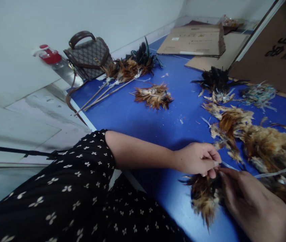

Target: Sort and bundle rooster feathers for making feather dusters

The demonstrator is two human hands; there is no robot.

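Observation:
Close to the table's near edge, a small bundle of brown, black and cream feathers (205,201) sits under both my hands. My left hand (199,159) is closed in a pinch at the bundle's top; what lies between its fingertips is too small to tell. From the other side, my right hand (256,200) is closed on the bundle, its fingertips meeting those of the left. A thin pale strip (230,165) shows behind the fingertips. To the right lies a large pile of tan and brown feathers (274,143), with a translucent strip (279,173) across it.
On the blue table (183,90) lie a loose brown feather bundle (154,96), black feathers (215,80) and a tangle of bluish strips (258,94). Feather dusters on sticks (130,69) rest beside a handbag (89,57) and a water bottle (57,64). Cardboard (190,40) stands behind.

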